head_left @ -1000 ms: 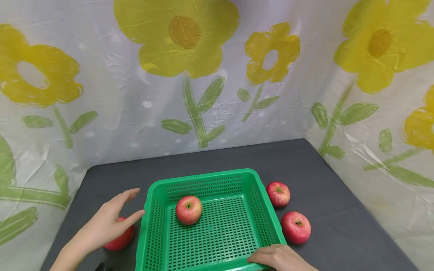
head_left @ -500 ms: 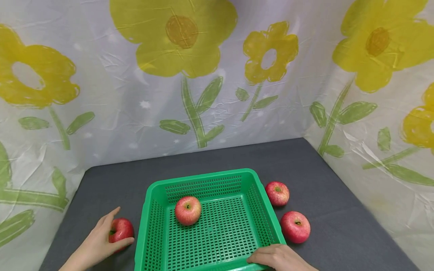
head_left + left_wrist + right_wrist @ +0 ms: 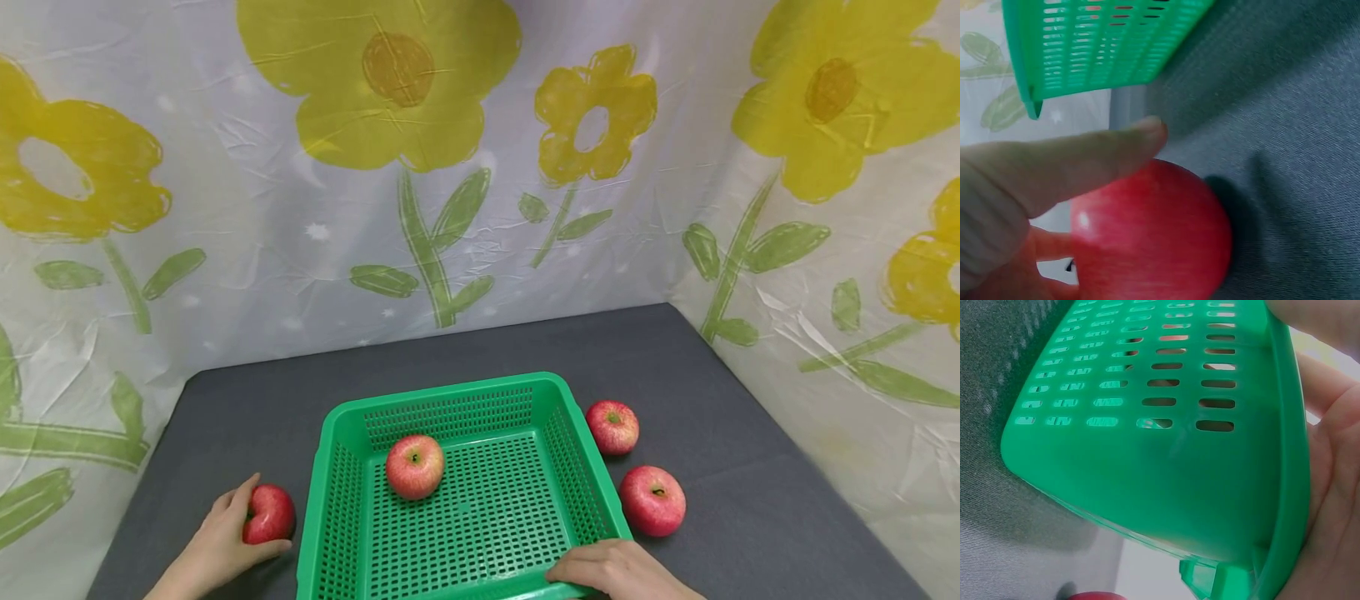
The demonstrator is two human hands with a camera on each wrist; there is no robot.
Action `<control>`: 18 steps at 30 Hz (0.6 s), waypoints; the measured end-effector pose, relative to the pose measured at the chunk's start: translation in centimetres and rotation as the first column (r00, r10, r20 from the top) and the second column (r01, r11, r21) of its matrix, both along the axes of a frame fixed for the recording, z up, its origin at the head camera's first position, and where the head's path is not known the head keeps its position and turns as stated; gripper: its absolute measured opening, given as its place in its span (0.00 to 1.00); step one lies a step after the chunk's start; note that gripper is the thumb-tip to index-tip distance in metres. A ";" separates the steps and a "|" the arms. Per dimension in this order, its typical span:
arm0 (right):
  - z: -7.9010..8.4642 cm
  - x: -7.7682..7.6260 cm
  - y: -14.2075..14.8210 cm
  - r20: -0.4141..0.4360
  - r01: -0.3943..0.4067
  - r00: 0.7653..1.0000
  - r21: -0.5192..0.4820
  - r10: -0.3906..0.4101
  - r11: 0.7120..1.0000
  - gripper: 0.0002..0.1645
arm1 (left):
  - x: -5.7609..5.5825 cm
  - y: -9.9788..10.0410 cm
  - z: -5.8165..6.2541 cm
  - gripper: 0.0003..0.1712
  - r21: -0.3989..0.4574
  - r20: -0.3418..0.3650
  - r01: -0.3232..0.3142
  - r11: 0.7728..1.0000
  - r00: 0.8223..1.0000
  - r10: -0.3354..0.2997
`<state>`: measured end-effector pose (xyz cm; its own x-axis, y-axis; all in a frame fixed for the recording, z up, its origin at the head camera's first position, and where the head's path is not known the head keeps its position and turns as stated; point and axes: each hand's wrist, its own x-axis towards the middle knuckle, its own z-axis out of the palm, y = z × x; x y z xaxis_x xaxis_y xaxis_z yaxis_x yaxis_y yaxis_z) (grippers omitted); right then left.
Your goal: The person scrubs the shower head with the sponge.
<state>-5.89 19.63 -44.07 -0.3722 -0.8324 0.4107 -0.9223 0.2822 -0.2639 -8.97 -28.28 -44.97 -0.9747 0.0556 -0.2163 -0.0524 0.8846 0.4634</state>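
Tabletop inventory: four apples, one basket, two hands. The dark grey tabletop (image 3: 750,500) carries one green plastic basket (image 3: 487,500), rectangular, with slotted walls and a perforated floor.

Apple distribution, by position:
1. Left of the basket: one round, deep-red apple (image 3: 272,512), on the tabletop and apart from the basket wall.
2. Inside the basket: one round red-and-yellow apple (image 3: 416,467), on the floor toward the far left corner.
3. Right of the basket: two apples, one behind the other. The far one is a round red apple with a yellowish patch (image 3: 612,427); the near one is a round red apple with a dark stem (image 3: 652,500).

Hand status: two grips, both engaged. The left-hand grip (image 3: 217,542) grasps the deep-red apple, with the thumb on the near side and the fingers around the far side. The right-hand grip (image 3: 611,571) clasps the basket rim at the near right corner; the right-wrist view shows the rim against the palm.

Surroundings: one white cloth backdrop (image 3: 262,250) extends behind the tabletop and along its sides. Five yellow flower heads are visible on it, with green stems and leaves.
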 end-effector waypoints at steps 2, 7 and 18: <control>0.0 0.0 0.0 0.001 -0.003 1.000 -0.003 0.003 1.000 0.18 | -0.1 -0.1 -0.2 0.59 -0.005 0.004 -0.007 1.000 1.000 0.007; -0.1 0.0 0.0 -0.007 -0.006 1.000 -0.011 0.006 1.000 0.18 | -0.1 -0.3 -0.3 0.56 -0.013 0.007 -0.033 0.999 0.999 0.034; 0.0 0.0 0.0 -0.014 0.000 1.000 -0.005 0.000 1.000 0.18 | 0.2 0.0 0.1 0.52 0.017 -0.156 -0.053 0.998 0.986 0.055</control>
<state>-5.91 19.59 -44.08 -0.3660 -0.8303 0.4202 -0.9261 0.2806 -0.2523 -8.80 -28.32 -44.88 -0.9982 0.0036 -0.0603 -0.0259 0.8764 0.4808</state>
